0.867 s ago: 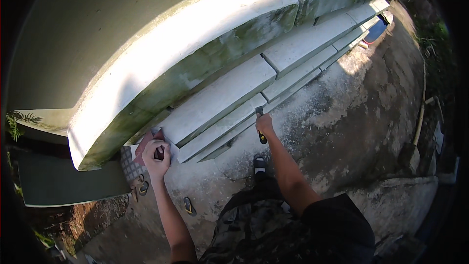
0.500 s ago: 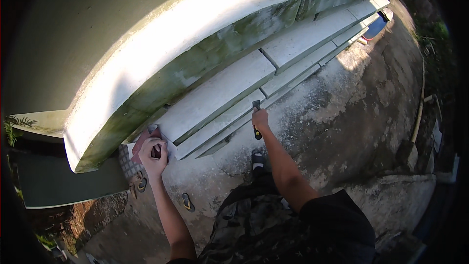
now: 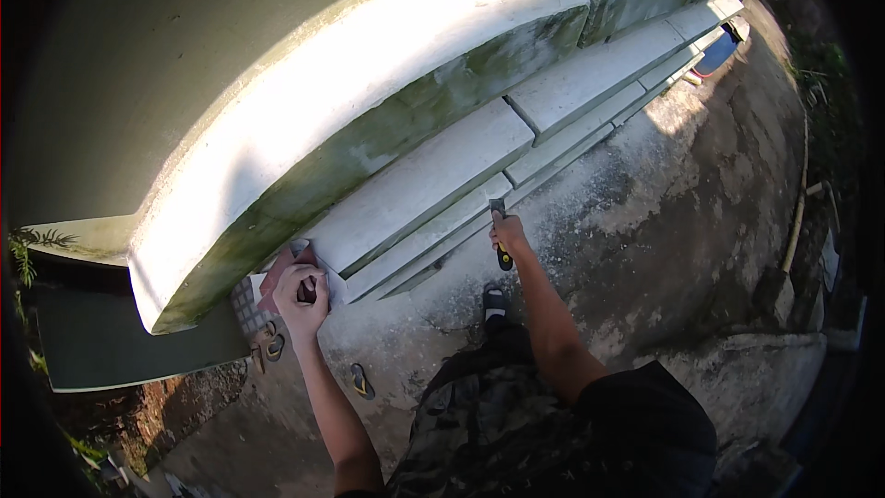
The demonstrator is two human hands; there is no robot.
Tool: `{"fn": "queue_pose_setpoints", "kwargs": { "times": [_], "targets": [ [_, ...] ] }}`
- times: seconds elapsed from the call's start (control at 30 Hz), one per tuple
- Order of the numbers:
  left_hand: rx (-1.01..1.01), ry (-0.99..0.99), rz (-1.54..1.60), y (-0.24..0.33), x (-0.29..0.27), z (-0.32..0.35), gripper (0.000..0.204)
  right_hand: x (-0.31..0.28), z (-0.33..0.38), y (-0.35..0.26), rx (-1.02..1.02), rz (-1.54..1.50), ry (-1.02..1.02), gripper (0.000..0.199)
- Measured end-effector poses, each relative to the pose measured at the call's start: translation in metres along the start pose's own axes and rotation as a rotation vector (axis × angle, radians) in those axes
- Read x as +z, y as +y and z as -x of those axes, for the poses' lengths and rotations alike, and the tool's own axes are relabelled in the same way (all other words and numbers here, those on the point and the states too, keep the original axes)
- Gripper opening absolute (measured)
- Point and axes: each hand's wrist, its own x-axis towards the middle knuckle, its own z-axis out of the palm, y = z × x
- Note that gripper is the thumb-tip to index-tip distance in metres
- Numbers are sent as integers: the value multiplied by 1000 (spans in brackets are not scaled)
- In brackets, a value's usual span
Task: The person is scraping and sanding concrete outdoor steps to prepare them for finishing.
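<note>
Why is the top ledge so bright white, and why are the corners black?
Head view: sunlight glares on the top ledge; the wall looks dimmer; left hand and right hand sit in softer light; the fisheye lens blackens the corners.

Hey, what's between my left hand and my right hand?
In the head view, pale lower slabs and a stretch of dusty ground lie between your left hand and right hand.

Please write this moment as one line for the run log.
left hand: curled at reddish sheet, grip unclear | right hand: holds scraper, blade at pale slabs, contact unclear | ground: dark flip-flop
</note>
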Motion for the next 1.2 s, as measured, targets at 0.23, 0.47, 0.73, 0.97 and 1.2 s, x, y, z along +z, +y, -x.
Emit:
{"fn": "queue_pose_setpoints", "kwargs": {
  "times": [0.23, 0.47, 0.73, 0.97, 1.2],
  "targets": [
    [-6, -8, 3, 4, 6, -5, 6, -2, -18, -16, -113, 32, 44, 41],
    [-2, -2, 6, 4, 4, -1, 5, -6, -2, -11, -20, 124, 53, 40],
    [0, 6, 4, 3, 4, -1, 6, -2, -15, -17, -74, 236, 74, 42],
    [-2, -8, 29, 5, 7, -3, 6, -2, -24, -34, -112, 265, 80, 40],
    [-10, -6, 19, 3, 1, 1, 6, -1, -22, -19, 28, 119, -77, 38]
  ]
}}
